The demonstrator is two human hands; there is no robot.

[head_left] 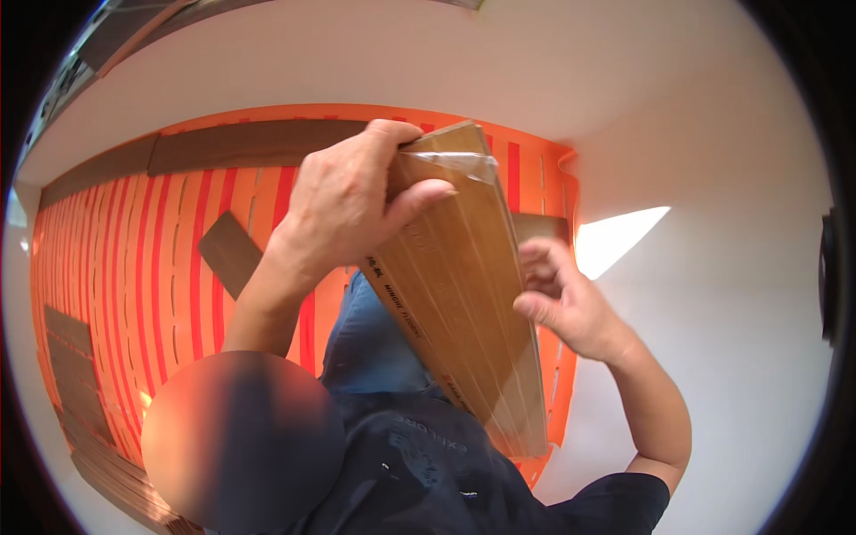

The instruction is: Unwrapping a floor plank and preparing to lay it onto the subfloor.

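A light-brown floorboard [464, 294] with lengthwise grooves and dark printing slants across the middle, in front of my body. A strip of clear tape [456, 163] runs across its upper end, with a loose flap at the corner. My left hand [348, 192] grips the board near that end, thumb over the face and fingers at its far edge. My right hand [571, 299] is beside the board's right edge, fingers curled but apart and slightly blurred. Its thumb comes close to the edge; whether it touches I cannot tell.
Orange underlay [134, 259] with red stripes covers the floor. Dark brown boards [254, 147] lie along the far wall. A short dark piece [230, 254] rests on the underlay, and more boards [71, 361] lie at left. A white wall [713, 294] rises at right.
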